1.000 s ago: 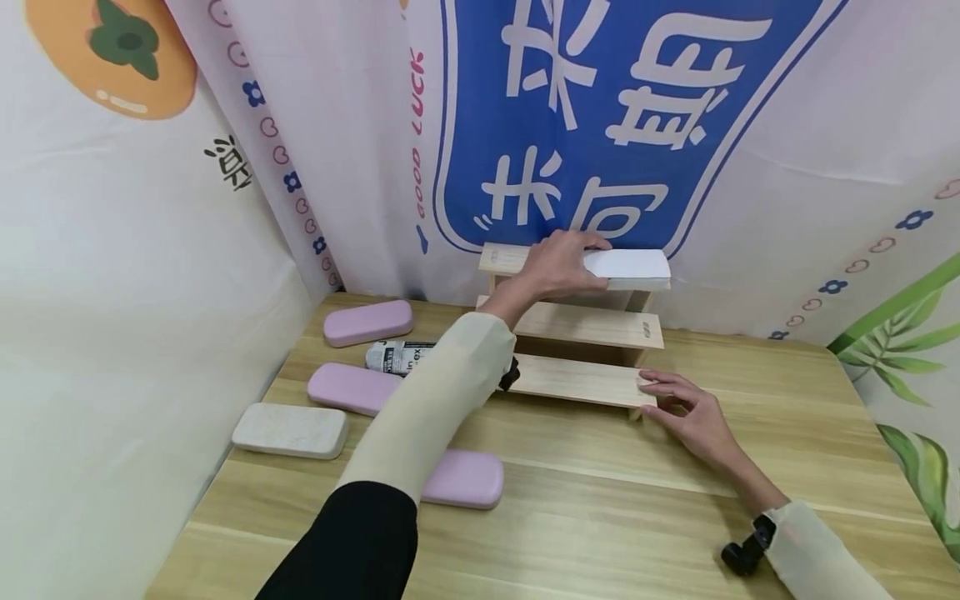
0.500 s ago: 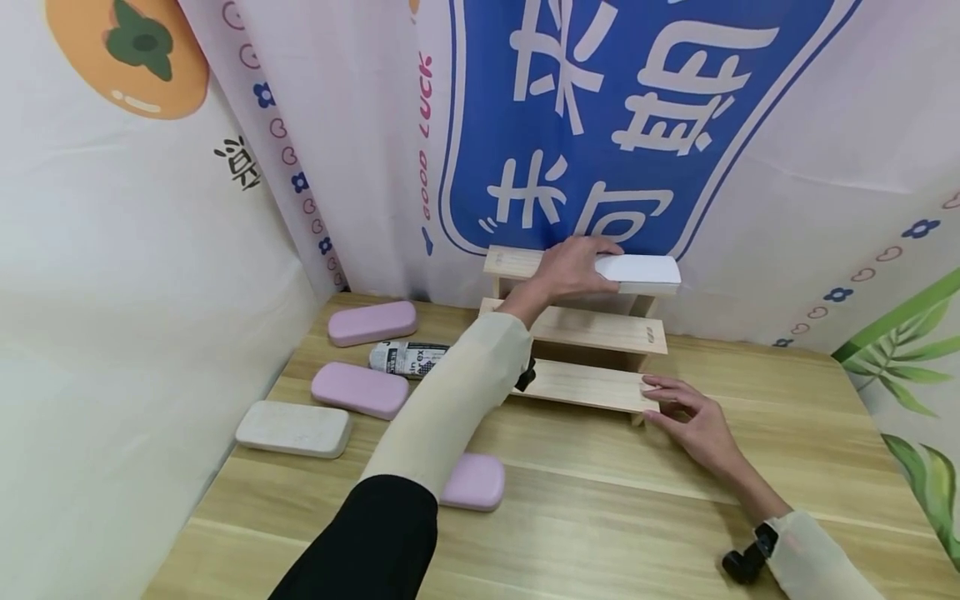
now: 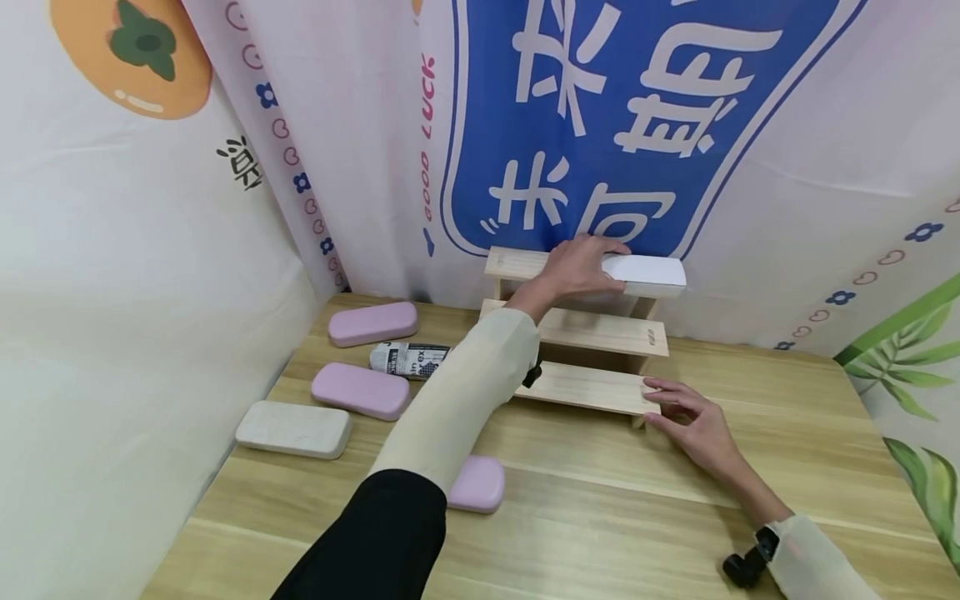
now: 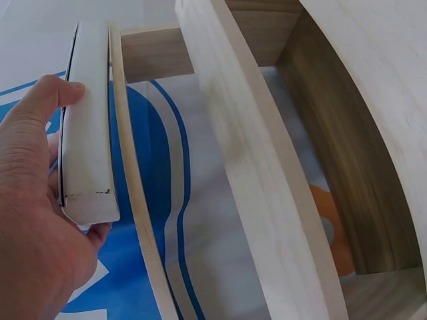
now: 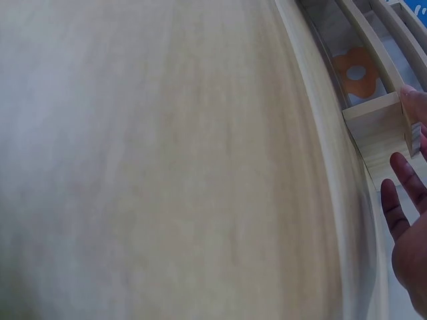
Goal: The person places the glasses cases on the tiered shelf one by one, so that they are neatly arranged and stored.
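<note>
A three-tier wooden shelf (image 3: 585,387) stands at the back of the table. My left hand (image 3: 581,267) grips a white glasses case (image 3: 645,273) at the right part of the top tier. In the left wrist view, the thumb presses one face of the white case (image 4: 90,133) and fingers curl behind it; a dark seam runs along its edge. My right hand (image 3: 693,421) pinches the right end of the lowest tier. In the right wrist view, this hand (image 5: 410,220) holds the board's end, with two fingers extended below it.
On the left of the table lie pink glasses cases (image 3: 372,323), a newspaper-print case (image 3: 408,360) and a pale speckled case (image 3: 292,429). Another pink case (image 3: 480,483) is partly hidden by the left sleeve. A printed curtain (image 3: 360,167) hangs right behind the shelf.
My left hand has slid the white glasses case slightly to the right along the top tier. The right hand keeps its place at the lowest tier. The head view has shifted a little.
</note>
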Demonstrator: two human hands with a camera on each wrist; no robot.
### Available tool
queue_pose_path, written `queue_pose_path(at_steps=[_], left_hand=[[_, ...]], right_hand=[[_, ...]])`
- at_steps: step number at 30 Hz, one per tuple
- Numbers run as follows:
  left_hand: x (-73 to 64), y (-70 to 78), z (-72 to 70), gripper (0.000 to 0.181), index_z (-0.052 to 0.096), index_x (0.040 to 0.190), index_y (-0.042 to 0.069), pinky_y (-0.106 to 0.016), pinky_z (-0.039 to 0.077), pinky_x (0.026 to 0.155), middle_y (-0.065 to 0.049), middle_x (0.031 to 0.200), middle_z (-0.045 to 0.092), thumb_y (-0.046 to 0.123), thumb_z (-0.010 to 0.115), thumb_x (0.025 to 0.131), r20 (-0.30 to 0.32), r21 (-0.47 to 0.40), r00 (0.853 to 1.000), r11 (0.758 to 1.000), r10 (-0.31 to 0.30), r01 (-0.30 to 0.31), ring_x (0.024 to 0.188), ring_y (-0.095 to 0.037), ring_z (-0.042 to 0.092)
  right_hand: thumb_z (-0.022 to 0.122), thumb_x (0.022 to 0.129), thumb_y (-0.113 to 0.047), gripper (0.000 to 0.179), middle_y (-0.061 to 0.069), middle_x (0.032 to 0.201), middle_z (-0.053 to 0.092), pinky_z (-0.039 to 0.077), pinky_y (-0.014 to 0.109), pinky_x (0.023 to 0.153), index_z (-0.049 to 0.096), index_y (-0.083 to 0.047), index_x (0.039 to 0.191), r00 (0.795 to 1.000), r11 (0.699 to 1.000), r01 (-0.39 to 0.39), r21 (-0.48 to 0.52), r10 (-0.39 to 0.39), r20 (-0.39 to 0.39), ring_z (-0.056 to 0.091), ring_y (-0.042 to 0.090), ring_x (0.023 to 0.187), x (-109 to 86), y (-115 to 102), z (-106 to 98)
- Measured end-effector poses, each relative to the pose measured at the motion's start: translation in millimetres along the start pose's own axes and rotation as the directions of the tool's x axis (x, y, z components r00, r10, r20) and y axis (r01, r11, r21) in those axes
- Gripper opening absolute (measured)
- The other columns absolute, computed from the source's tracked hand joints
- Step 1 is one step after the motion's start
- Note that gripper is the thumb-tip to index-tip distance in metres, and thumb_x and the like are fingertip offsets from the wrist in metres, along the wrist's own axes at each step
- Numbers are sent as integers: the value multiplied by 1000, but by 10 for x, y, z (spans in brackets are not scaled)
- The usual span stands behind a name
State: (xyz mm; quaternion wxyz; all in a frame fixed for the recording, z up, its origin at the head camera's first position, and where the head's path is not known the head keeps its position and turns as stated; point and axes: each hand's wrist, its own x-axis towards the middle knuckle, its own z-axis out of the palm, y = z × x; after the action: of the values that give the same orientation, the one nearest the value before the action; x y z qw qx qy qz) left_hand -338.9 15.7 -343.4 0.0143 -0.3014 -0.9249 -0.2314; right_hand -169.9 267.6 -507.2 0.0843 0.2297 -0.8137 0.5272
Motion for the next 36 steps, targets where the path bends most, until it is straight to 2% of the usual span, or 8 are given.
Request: queue_pose_path(at_steps=[10, 20, 26, 31, 36], left_hand=[[80, 18, 30, 58, 67, 145, 26, -29, 49, 90, 6, 145, 66, 41, 82, 91, 11, 16, 1000, 1000, -24, 24, 112, -13, 61], [144, 45, 33, 59, 63, 149, 26, -26, 47, 96, 6, 151, 61, 40, 80, 93, 57, -3, 997, 999, -43, 43, 118, -11, 59], [183, 69, 27, 58, 64, 148, 27, -28, 45, 103, 7, 153, 60, 40, 79, 94, 81, -27, 995, 998, -59, 62, 123, -11, 57], [214, 53, 44, 56, 64, 148, 25, -27, 42, 110, 5, 154, 59, 36, 78, 95, 95, -58, 994, 997, -50, 56, 130, -12, 55], [236, 34, 62, 56, 64, 148, 20, -21, 41, 109, 2, 153, 61, 30, 79, 95, 73, -99, 997, 995, -8, 16, 132, -14, 56]], right_hand=[[80, 87, 11, 32, 28, 138, 65, 57, 21, 89, 75, 7, 118, 1000, 1000, -6, 10, 6, -5, 62, 7, 127, 1, 23, -4], [79, 87, 13, 33, 29, 138, 65, 57, 21, 88, 75, 8, 119, 1000, 1000, -1, 28, 2, -12, 62, 7, 127, 6, 52, 2], [80, 86, 12, 32, 29, 138, 65, 57, 21, 88, 75, 8, 118, 1000, 1000, -4, 24, 5, -16, 63, 8, 127, 4, 61, -1], [79, 87, 12, 32, 29, 138, 65, 57, 20, 89, 75, 8, 118, 1000, 1000, -6, 28, 7, -14, 63, 8, 127, -1, 72, -2], [79, 87, 12, 32, 29, 138, 65, 56, 19, 89, 75, 8, 118, 1000, 1000, 0, 29, 0, -13, 63, 10, 127, 2, 78, 0]])
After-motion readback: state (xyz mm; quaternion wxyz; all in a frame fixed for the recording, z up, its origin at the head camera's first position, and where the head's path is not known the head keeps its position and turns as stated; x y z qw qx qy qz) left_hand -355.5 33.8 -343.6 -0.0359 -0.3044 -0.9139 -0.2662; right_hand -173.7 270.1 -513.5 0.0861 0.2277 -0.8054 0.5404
